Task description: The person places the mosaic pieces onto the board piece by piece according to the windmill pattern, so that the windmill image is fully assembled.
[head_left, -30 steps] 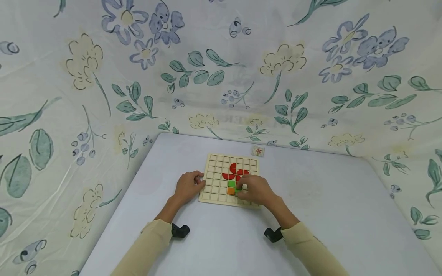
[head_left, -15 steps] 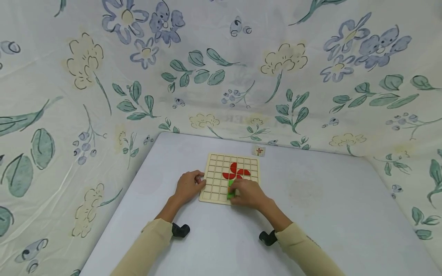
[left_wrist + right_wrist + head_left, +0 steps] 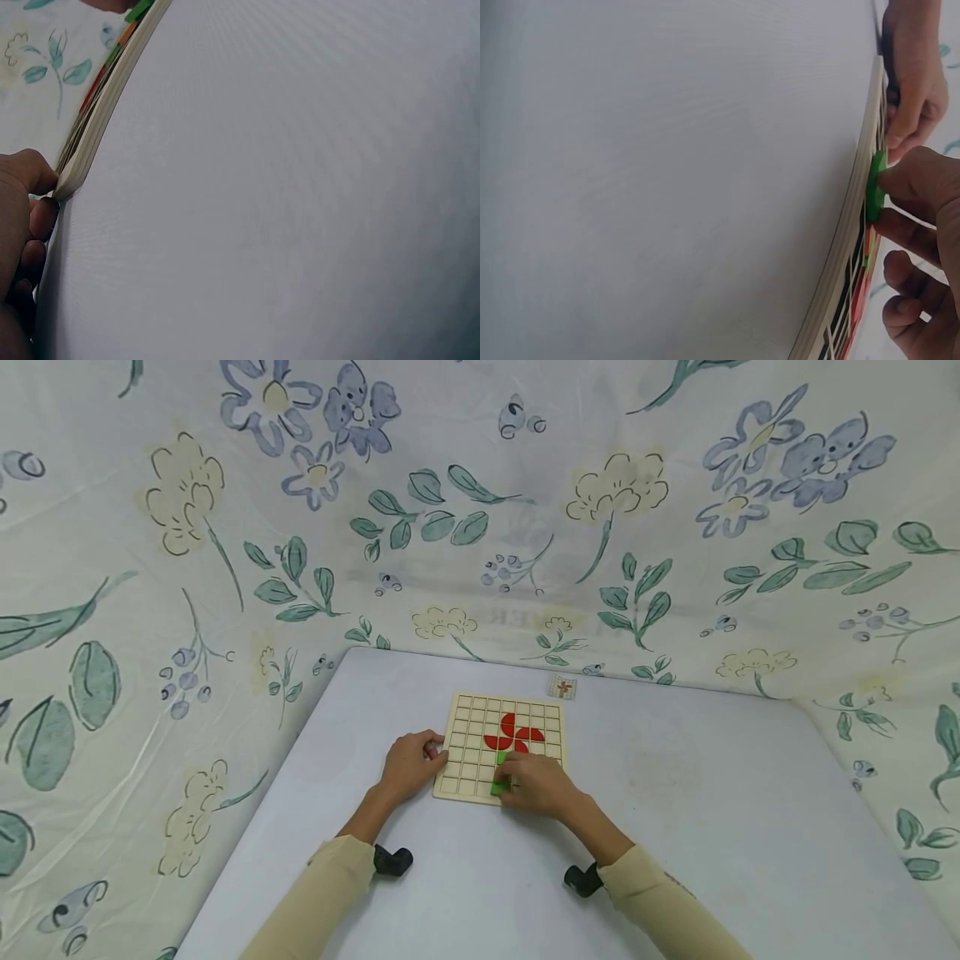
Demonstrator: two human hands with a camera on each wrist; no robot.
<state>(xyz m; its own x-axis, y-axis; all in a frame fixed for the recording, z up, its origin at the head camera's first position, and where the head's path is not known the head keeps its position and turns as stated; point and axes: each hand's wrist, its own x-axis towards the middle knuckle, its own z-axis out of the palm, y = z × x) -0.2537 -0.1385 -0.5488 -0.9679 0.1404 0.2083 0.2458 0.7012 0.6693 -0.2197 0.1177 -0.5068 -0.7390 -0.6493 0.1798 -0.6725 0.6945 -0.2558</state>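
Note:
A square wooden grid board point(image 3: 468, 752) lies on the white table, with several red curved pieces point(image 3: 530, 735) forming a pinwheel on it. My left hand point(image 3: 408, 766) grips the board's left edge, its thumb touching the near corner in the left wrist view. Between thumb and index finger, my right hand point(image 3: 540, 785) pinches a green tile point(image 3: 875, 187) at the board's near rows. The tile looks tilted against the surface. Beyond it, an orange tile point(image 3: 128, 31) and another green tile point(image 3: 502, 757) sit on the board, partly hidden by the right fingers.
A small card point(image 3: 562, 687) printed with a red pinwheel lies behind the board, near the table's back edge. Flowered cloth point(image 3: 480, 527) hangs behind and around the white table point(image 3: 675, 777). Black wrist cameras point(image 3: 392, 862) stick out beside both sleeves.
My right hand has carried the green tile left and nearer, to beside the orange tile, and has barely moved over the last half second. The left hand stays on the board's edge.

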